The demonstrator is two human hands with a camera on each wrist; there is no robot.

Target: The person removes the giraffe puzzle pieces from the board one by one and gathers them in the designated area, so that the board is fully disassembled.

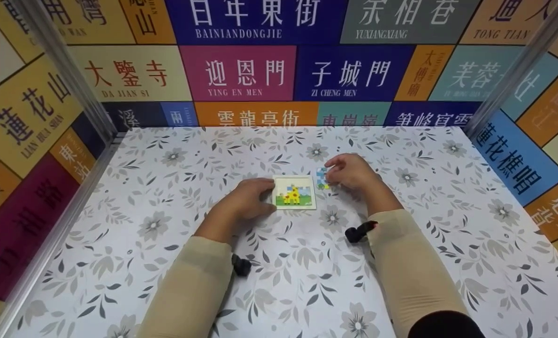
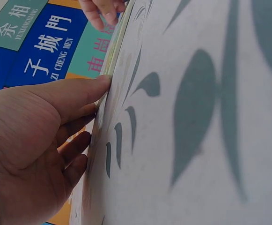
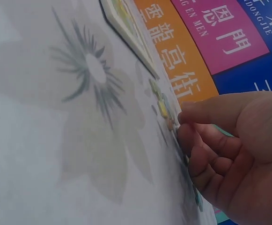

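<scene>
"Starting at far left?"
"With the relaxed, unclenched left hand (image 1: 247,199), touching the left edge of a puzzle tray (image 1: 295,180)."
"In the middle?"
"Lying flat on the flowered tabletop (image 1: 307,291), partly filled with a giraffe picture (image 1: 292,196), bare along the top."
"Farther right?"
"Just beside the tray, at loose puzzle pieces (image 1: 321,174), bending the fingers of the right hand (image 1: 352,172)."
"Grasping one?"
"Cannot tell."

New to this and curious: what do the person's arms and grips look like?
The left sleeve and right sleeve are plain tan. The left grip and right grip are ungloved. One small black device sits by the left sleeve's end; a second black device, with a touch of red, sits by the right's.
</scene>
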